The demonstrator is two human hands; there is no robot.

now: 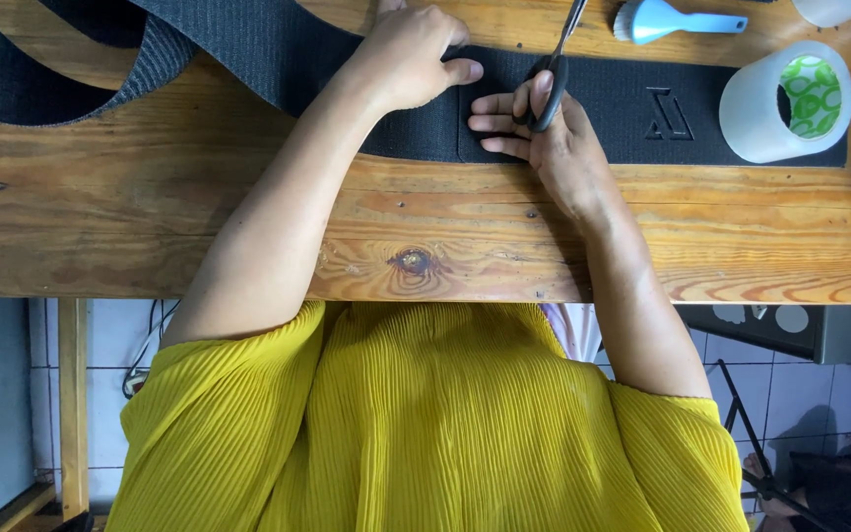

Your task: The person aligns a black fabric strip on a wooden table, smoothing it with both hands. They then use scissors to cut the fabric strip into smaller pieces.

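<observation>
Black ribbed strap (603, 103) lies flat, long axis left-right along the table's (248, 217) far side. Right hand (544, 133) clamped in the scissors (554, 74), blades pointing away, probably at the cut edge. Left hand (406, 54) presses the strap, fingers together. Tape roll (785, 103) sits right; bare wood nearer.

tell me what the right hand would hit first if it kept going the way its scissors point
Probably nothing on the bench: the right hand aims its scissors across the black band toward the far edge, passing left of the blue brush. Depth is unclear.

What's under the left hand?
Left hand presses on the black strap, which lies on the wooden table. The strap's surface beneath the palm is hidden.
</observation>
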